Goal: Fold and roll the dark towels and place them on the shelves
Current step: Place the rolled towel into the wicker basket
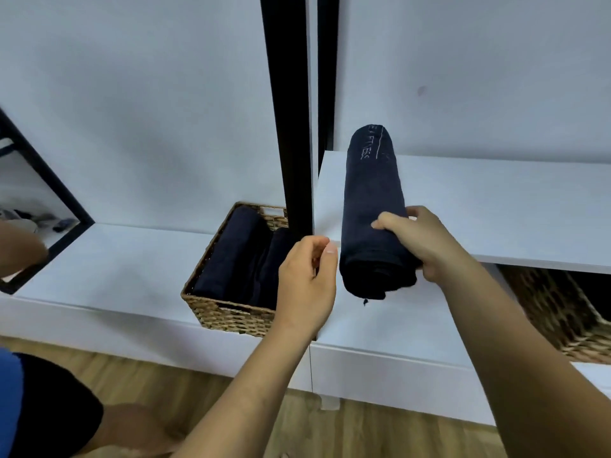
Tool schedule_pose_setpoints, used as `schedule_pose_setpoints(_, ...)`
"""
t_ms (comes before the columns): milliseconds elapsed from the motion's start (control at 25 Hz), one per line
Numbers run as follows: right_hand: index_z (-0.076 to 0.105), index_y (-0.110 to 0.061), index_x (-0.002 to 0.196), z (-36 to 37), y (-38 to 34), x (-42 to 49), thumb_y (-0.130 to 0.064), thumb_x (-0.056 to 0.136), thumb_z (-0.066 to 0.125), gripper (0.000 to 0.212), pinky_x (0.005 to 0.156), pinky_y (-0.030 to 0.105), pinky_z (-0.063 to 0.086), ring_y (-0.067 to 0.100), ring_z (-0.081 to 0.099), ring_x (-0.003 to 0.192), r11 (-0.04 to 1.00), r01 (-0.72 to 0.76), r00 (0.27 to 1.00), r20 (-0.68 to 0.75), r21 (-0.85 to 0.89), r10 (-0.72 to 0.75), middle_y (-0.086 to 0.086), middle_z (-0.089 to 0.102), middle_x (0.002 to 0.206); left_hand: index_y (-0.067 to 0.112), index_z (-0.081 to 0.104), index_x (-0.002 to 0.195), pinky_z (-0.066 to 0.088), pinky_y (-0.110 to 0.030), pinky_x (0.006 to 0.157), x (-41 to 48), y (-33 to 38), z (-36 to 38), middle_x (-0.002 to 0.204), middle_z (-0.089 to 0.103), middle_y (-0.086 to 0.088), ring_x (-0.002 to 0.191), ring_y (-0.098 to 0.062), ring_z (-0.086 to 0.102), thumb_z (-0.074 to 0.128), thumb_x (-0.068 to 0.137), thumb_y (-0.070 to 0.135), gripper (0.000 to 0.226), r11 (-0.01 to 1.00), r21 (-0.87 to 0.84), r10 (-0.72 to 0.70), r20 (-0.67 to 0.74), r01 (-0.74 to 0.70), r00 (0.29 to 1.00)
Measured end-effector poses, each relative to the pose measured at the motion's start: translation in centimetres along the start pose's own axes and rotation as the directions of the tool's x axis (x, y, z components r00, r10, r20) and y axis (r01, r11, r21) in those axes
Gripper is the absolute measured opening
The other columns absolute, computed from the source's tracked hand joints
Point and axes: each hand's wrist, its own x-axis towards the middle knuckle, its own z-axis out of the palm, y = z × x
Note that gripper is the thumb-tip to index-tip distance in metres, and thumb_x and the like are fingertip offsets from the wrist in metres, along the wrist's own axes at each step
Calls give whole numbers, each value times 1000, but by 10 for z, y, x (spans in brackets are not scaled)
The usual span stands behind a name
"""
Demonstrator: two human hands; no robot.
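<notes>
Head cam: right hand [420, 242] has its fingers wrapped round the near end of the rolled towel [373, 200], which lies on the shelf [496, 209] with that end overhanging. Left hand [307, 282] hovers just beside it, loosely curled and empty. Looks soft and light and would probably unroll easily, so I'd grip right around the roll.

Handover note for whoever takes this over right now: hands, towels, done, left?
Right hand grips the rolled dark towel near its near end. Left hand loosely curled beside it, holding nothing.
Towel lies lengthwise over the white shelf, near end overhanging the front edge.
Done: rolled towels already in the wicker basket on the lower shelf.
Left: likely push this roll fully on, let go.
</notes>
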Motion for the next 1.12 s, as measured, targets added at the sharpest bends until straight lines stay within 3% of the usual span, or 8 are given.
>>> schedule_pose_setpoints(120,47,-26,125,-3,28,-56,-22,74,77,59,67,31,55,17,70,89,999,29,1000,-5,32,-29,-3,68,109,28,55,122,48,-9,76,0,15,8,112,63,15,94,4,61,52,96,45,32,967,-37,-232,280,252,931)
schedule_pose_setpoints(280,39,-41,124,19,69,-125,-25,72,84,70,73,35,60,11,72,84,995,42,995,85,87,-49,-7,69,104,20,57,130,50,-40,101,-18,-6,-15,124,68,-4,113,-21,66,67,87,43,50,598,-337,-398,662,727,635)
schedule_pose_setpoints(440,26,-50,129,70,113,-181,-63,55,80,92,90,35,55,-1,59,110,992,115,982,159,-53,-106,-18,50,129,20,55,133,53,-36,95,-68,-45,-66,129,65,-9,117,-24,63,85,65,38,76,513,-404,-331,721,758,609)
schedule_pose_setpoints(560,20,-49,125,106,137,-208,-65,51,80,96,90,30,54,-3,57,111,998,63,954,296,-19,-55,-19,48,133,14,63,127,57,-33,83,-118,-59,-111,124,67,-15,109,-26,67,88,60,30,72,365,-527,-382,667,768,640)
schedule_pose_setpoints(640,21,-48,119,125,145,-216,-55,56,83,88,81,22,55,-7,62,100,1000,24,922,385,1,-23,-24,58,116,13,68,122,57,-32,80,-141,-64,-132,120,69,-17,105,-27,69,88,60,28,67,389,-562,-421,596,730,684)
schedule_pose_setpoints(840,35,-49,123,152,138,-201,-44,70,82,72,72,13,54,-13,61,90,998,39,886,464,-41,-16,-24,63,105,2,62,118,57,-28,52,-146,-73,-143,89,75,-18,72,-25,74,71,67,33,60,313,-600,-672,407,736,618)
schedule_pose_setpoints(1040,43,-42,131,186,129,-116,-35,73,83,71,84,31,59,-4,64,94,998,22,935,353,62,-42,-23,61,110,6,65,119,57,-35,82,-61,-104,-140,109,73,-14,96,-25,72,60,85,40,48,446,-495,-659,383,746,648)
schedule_pose_setpoints(1120,42,-36,136,207,129,-69,-33,73,83,75,88,35,58,0,63,102,995,25,960,275,96,-51,-19,60,118,15,65,123,51,-40,97,-13,-132,-138,117,71,-7,107,-23,68,62,88,47,47,610,-361,-633,314,705,708)
